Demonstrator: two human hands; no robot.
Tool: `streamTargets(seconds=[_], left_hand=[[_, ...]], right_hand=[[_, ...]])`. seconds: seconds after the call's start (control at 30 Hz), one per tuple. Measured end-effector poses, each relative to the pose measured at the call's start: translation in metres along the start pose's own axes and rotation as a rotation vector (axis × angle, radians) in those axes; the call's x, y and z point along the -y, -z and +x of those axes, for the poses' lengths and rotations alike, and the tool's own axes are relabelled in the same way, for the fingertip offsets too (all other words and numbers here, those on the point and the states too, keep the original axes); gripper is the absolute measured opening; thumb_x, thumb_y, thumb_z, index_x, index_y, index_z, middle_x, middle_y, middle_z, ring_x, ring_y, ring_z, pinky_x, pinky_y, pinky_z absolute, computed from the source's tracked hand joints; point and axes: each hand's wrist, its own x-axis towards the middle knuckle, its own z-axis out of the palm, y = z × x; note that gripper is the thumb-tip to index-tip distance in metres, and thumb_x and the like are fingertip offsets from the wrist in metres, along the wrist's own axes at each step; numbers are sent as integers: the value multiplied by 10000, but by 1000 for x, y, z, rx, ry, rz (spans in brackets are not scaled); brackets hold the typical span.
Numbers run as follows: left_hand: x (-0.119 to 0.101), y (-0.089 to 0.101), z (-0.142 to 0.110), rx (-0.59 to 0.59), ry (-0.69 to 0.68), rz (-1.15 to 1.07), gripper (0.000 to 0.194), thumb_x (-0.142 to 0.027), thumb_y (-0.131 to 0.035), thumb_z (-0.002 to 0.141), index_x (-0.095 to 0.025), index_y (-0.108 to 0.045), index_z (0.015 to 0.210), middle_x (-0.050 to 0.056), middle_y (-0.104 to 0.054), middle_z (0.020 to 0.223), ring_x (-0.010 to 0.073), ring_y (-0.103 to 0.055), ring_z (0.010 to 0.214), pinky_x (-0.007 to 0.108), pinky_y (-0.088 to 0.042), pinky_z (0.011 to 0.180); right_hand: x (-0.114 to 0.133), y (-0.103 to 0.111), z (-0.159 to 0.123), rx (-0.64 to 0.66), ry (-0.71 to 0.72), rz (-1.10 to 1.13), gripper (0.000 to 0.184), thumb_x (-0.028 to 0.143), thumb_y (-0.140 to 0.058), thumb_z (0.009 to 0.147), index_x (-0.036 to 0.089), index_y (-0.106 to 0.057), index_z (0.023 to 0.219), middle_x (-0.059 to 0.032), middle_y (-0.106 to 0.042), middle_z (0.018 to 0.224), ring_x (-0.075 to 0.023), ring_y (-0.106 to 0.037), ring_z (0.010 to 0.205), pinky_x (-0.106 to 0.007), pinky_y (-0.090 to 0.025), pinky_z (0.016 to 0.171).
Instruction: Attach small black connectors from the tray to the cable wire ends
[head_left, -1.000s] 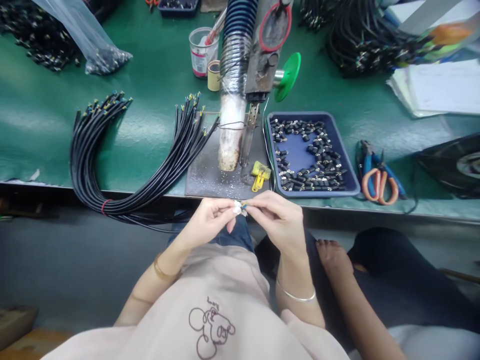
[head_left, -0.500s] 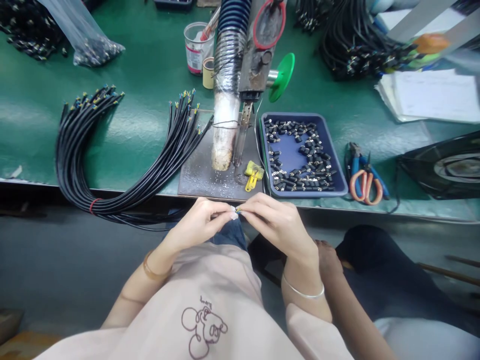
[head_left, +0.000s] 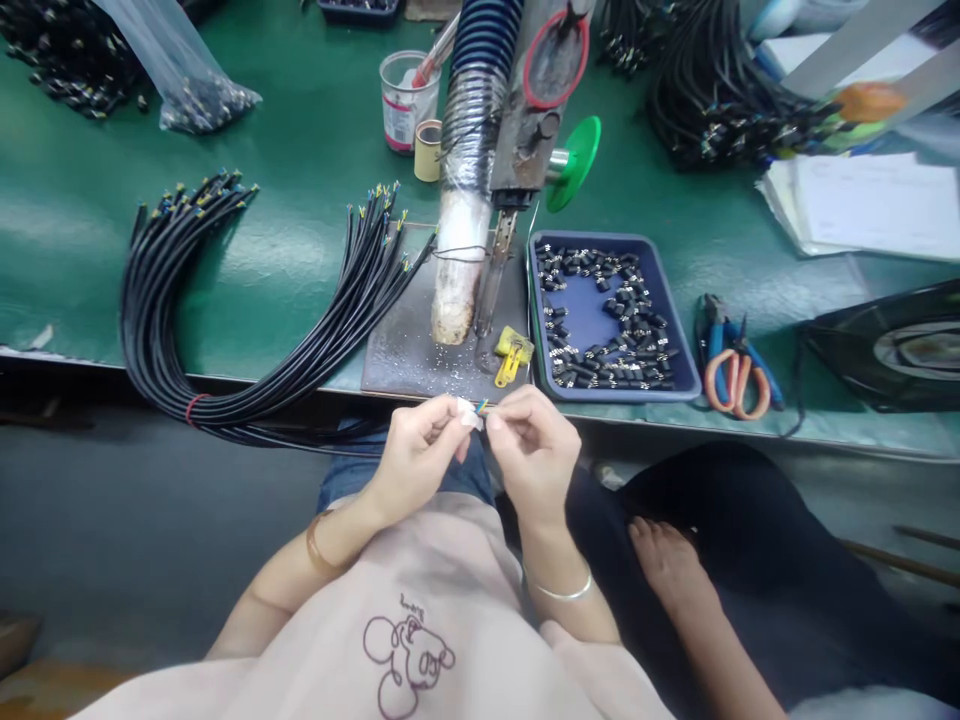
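Note:
My left hand (head_left: 421, 458) is closed in a pinch, with white wrapping or material at its fingertips. Thin coloured wires (head_left: 482, 406) of a black cable's end stick out at these fingertips; the cable itself is mostly hidden by the hand. Close on the right, my right hand (head_left: 536, 440) is pinched too, its thumb and forefinger right beside the wires. What it holds, if anything, is too small to make out. Left of the hands lies a bundle of black cables (head_left: 154, 300), tied with a red band, its stripped coloured ends fanned on the table.
A soldering machine (head_left: 517, 150) with a duct hose (head_left: 472, 130) stands over a metal plate (head_left: 390, 340). On the plate is a yellow clip (head_left: 512, 360). Beside it, a blue tray (head_left: 679, 350) holds small black plugs. Pliers and scissors (head_left: 731, 380) lie further right, near another person's hand (head_left: 664, 555).
My right hand has drawn in and turned more upright. The coloured wires now show more clearly between my fingertips. The other person's hand is now apart from my right arm.

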Motion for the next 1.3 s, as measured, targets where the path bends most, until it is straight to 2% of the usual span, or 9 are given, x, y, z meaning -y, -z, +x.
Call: streamTargets(seconds=[0.2, 0.37, 0.47, 0.6, 0.7, 0.83, 1.07, 1.2, 1.3], left_hand=[[-6, 12, -2, 60, 165, -171, 389, -487, -641, 927, -173, -545, 720, -64, -479, 475, 49, -334, 400, 188, -306, 428], [-12, -3, -22, 72, -347, 398, 190, -245, -540, 1009, -141, -683, 940, 14, -655, 678, 102, -537, 538, 211, -431, 530], [-14, -6, -25, 315, -492, 662, 342, -129, -421, 1021, -142, -673, 791, 38, -637, 641, 137, -561, 555, 246, -448, 549], [-7, 18, -9, 737, -104, 100, 279, -287, -578, 979, -144, -691, 769, 18, -630, 577, 93, -527, 501, 202, -423, 512], [3, 40, 7, 445, 241, -288, 395, -494, -655, 910, -116, -684, 801, -23, -549, 467, 30, -255, 353, 194, -176, 370], [10, 47, 17, 46, 312, -414, 417, -503, -817, 748, -128, -639, 795, -45, -556, 458, 0, -194, 343, 193, -68, 385], [0, 25, 21, -24, 286, -422, 379, -417, -841, 693, -156, -588, 801, -57, -583, 469, 11, -283, 351, 185, -170, 389], [-3, 17, 24, -63, 239, -369, 295, -334, -811, 702, -153, -588, 770, -66, -558, 469, 32, -391, 399, 181, -283, 431], [-2, 12, 25, -69, 197, -308, 260, -324, -787, 722, -153, -591, 736, -68, -529, 480, 49, -443, 437, 187, -349, 470]], right_hand=[[4, 8, -17, 15, 180, -210, 109, 169, -653, 888, 244, -684, 960, 85, -565, 602, -50, -342, 404, -212, -294, 412], [19, 69, 1, -112, 12, -310, 186, 287, -635, 947, 263, -623, 1131, 45, -683, 661, -120, -584, 485, -255, -444, 489], [15, 106, 27, 60, -52, -657, 102, 352, -669, 921, 256, -651, 893, -25, -728, 694, -169, -649, 529, -310, -484, 543], [-14, 125, 59, 76, 0, -872, 235, 362, -638, 924, 264, -573, 721, -25, -700, 677, -193, -655, 583, -335, -465, 614], [-37, 122, 74, 134, 76, -779, 224, 335, -618, 897, 259, -547, 698, -18, -726, 752, -186, -651, 598, -333, -489, 630], [-54, 119, 84, 258, 127, -754, 183, 299, -617, 871, 254, -553, 705, -41, -757, 851, -203, -673, 661, -332, -470, 604], [-52, 108, 91, 83, 147, -811, 213, 291, -654, 848, 248, -551, 667, -19, -642, 685, -186, -561, 588, -333, -406, 580], [-22, 88, 70, -139, 86, -447, 179, 260, -726, 828, 236, -599, 705, -23, -685, 790, -164, -600, 597, -315, -486, 548], [-3, 63, 43, -47, 20, -113, 192, 219, -773, 810, 228, -614, 704, -2, -699, 813, -126, -615, 515, -289, -522, 487]])
